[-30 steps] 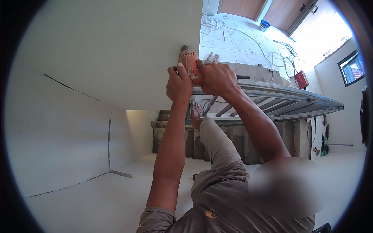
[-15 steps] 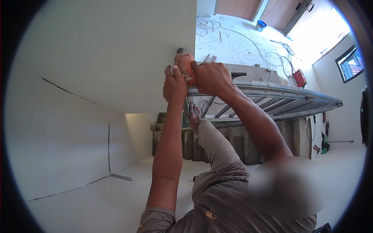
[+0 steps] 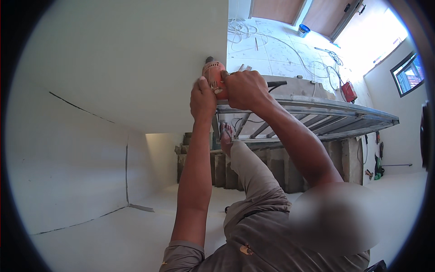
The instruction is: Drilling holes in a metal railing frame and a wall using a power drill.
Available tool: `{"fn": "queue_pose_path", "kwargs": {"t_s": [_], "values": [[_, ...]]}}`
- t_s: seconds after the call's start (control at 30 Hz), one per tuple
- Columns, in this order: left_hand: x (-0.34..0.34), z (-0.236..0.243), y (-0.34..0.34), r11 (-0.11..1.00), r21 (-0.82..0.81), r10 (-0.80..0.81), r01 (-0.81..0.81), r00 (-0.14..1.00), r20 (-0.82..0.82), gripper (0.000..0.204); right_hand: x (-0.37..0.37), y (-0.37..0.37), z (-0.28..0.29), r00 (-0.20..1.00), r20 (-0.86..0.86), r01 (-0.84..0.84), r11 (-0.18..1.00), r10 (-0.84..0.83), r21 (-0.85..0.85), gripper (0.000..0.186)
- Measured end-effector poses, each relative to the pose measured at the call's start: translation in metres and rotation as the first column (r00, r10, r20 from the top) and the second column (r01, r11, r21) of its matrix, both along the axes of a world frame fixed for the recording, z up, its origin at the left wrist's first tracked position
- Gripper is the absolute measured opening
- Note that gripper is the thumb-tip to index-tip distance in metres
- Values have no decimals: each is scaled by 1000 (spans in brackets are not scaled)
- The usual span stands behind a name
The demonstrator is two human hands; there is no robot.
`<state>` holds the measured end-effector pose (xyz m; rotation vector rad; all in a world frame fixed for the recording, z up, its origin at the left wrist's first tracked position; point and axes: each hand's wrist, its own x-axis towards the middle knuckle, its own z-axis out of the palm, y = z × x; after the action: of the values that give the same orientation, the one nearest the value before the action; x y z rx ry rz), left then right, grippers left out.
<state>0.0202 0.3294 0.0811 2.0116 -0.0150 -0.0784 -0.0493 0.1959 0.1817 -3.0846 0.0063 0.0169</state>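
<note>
An orange electric drill (image 3: 214, 74) is gripped between my two hands, close against the white wall (image 3: 136, 41). Its dark chuck (image 3: 209, 59) points toward that wall; whether a bit touches it I cannot see. My left hand (image 3: 202, 99) is closed round the drill's left side. From the right, my right hand (image 3: 248, 89) wraps the grip, its thumb along the orange body. A black cord end (image 3: 277, 84) sticks out past the right hand. Just below my hands runs a grey metal railing (image 3: 317, 102).
Concrete stairs (image 3: 253, 167) lie under the railing, with my bare foot (image 3: 226, 131) near its end. Beyond it are tangled white cables (image 3: 244, 29), a blue bucket (image 3: 304, 30) and a red box-shaped machine (image 3: 349, 92) on the tiled floor. A window (image 3: 408, 74) is at right.
Almost nothing differs. The drill and both hands have shifted very slightly to the left in the picture, with the grip unchanged.
</note>
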Motion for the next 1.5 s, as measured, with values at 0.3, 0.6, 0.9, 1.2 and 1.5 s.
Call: {"fn": "queue_pose_path", "kwargs": {"t_s": [0.3, 0.6, 0.9, 1.2, 1.5], "values": [[5, -1, -2, 1000, -11, 8, -9, 999, -44, 67, 4, 2, 3, 999, 22, -21, 997, 23, -74, 25], [15, -11, -5, 975, -219, -82, 38, 977, -196, 67, 10, 1, 10, 999, -13, -41, 995, 40, -93, 22], [18, -14, -8, 988, -156, -30, 14, 995, -94, 67, 15, 0, 12, 999, -27, -49, 988, 45, -149, 23], [14, -6, -4, 989, -139, -64, 41, 985, -161, 64, 17, 2, 13, 998, -18, -70, 991, 68, -117, 23], [21, -9, -1, 988, -150, -56, 34, 987, -148, 66, 17, 8, 25, 988, -113, -123, 971, 101, -207, 29]]}}
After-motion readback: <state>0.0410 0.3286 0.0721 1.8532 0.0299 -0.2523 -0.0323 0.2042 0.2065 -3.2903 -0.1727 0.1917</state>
